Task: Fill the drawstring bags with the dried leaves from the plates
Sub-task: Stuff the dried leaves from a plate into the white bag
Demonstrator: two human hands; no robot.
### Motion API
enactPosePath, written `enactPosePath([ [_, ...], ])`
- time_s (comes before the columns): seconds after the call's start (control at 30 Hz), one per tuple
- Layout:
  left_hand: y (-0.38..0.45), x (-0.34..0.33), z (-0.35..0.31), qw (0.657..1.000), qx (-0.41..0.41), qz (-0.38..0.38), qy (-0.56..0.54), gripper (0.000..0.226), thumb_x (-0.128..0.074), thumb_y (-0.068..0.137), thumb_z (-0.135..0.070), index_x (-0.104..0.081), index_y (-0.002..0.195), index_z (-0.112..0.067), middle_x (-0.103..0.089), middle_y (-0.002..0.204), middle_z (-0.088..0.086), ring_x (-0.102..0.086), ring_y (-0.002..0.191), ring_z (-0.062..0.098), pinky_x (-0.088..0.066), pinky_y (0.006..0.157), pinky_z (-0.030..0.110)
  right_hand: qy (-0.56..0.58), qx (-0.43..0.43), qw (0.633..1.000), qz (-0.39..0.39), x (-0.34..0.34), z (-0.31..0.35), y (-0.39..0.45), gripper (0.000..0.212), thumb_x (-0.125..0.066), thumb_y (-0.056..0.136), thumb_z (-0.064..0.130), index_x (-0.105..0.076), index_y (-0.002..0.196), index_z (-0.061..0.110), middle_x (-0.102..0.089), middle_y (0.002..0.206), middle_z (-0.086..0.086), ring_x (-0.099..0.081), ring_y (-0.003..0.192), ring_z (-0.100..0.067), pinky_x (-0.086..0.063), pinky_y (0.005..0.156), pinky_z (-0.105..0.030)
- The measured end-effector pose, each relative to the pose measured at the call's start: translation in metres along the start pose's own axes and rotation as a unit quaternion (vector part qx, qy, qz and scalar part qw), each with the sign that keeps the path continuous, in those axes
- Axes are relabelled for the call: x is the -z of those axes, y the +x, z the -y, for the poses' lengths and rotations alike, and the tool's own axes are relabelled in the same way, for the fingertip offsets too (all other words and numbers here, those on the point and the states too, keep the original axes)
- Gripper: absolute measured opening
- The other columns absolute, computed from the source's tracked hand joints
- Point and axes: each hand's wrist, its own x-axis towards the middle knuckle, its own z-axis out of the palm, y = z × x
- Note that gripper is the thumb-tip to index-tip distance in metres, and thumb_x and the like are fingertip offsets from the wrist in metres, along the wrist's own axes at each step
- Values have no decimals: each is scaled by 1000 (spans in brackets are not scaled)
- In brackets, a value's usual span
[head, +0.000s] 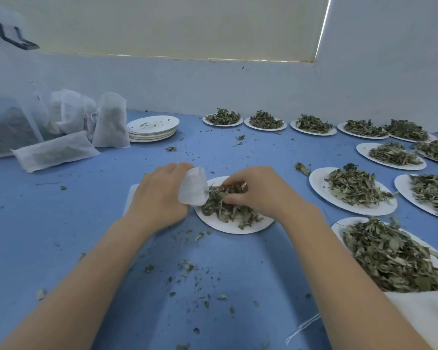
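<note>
Crumbled leaf bits (187, 267) are lying scattered on the blue table (61, 223) between the two forearms, nearest the camera; likely spillage from filling.

Far left: filled bags (111, 121) are standing and lying grouped against the wall, with one flat filled bag (56, 151) in front of them. Beside them a stack of emptied plates (152, 128) is sitting, only crumbs on the top one. Finished work seems to be collecting on this side, out of the way.

Centre left: the left hand (159, 198) is gripping an open drawstring bag (194, 186), fingers curled round its fabric. It is holding the mouth tipped toward the plate, touching the leaf pile, presumably so leaves need only a short push to go in. The rest of the bag is lying flat under the hand; how far it is filled I cannot tell.

Centre: the working plate (228, 226) is carrying a part-depleted pile of dried leaves (228, 210).

Centre right: the right hand (261, 193) is resting on the pile, fingers curled round a clump of leaves right at the bag mouth, apparently feeding it in.

Right: full plates (352, 190) are waiting in rows from the back wall to the near edge, within reach of the right hand. A white cloth with a loose string (301, 327) is lying at lower right, possibly spare bags.

Judgement: many plates remaining, so the task looks well short of half done.
</note>
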Motion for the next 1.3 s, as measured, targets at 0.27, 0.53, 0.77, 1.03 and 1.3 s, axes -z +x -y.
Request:
enactPosePath([
  [0.27, 11, 1, -12, 1000, 11, -5, -25, 57, -66, 72, -14, -46, 124, -23, -55, 115, 1, -49, 105, 27, -34, 83, 34, 57, -10, 992, -110, 16, -16, -1, 20, -67, 85, 30, -69, 105, 32, -62, 95, 14, -49, 88, -2, -34, 66, -8],
  [0.53, 1, -10, -16, 999, 9, -43, -21, 53, -66, 70, -14, -50, 120, -20, -57, 108, 4, -51, 100, 30, -31, 83, 35, 150, 30, 973, -174, 21, -7, -7, 44, -72, 81, 29, -53, 121, 32, -64, 95, 13, -55, 88, -2, -45, 90, -25],
  [0.77, 3, -15, -29, 996, 23, -78, -38, 57, -69, 74, -24, -46, 125, -15, -55, 117, 9, -49, 104, 32, -30, 84, 37, 178, 62, 966, -180, 14, 5, -7, 47, -79, 73, 30, -54, 113, 31, -66, 82, 16, -59, 90, 0, -48, 87, -25],
  [1.03, 1, -10, -33, 988, 19, -100, -118, 61, -71, 71, -33, -49, 126, -17, -57, 120, 4, -49, 108, 26, -33, 89, 35, 199, 55, 963, -173, 8, 7, -5, 43, -81, 70, 30, -55, 104, 32, -67, 79, 17, -59, 84, 2, -48, 79, -23],
  [1.3, -2, -6, -31, 966, 40, -123, -223, 51, -73, 72, -19, -54, 119, -21, -55, 105, -11, -51, 96, 14, -36, 78, 25, 301, 21, 937, -177, 8, 11, -5, 26, -81, 71, 24, -62, 88, 29, -66, 72, 16, -59, 70, 7, -43, 66, -5],
])
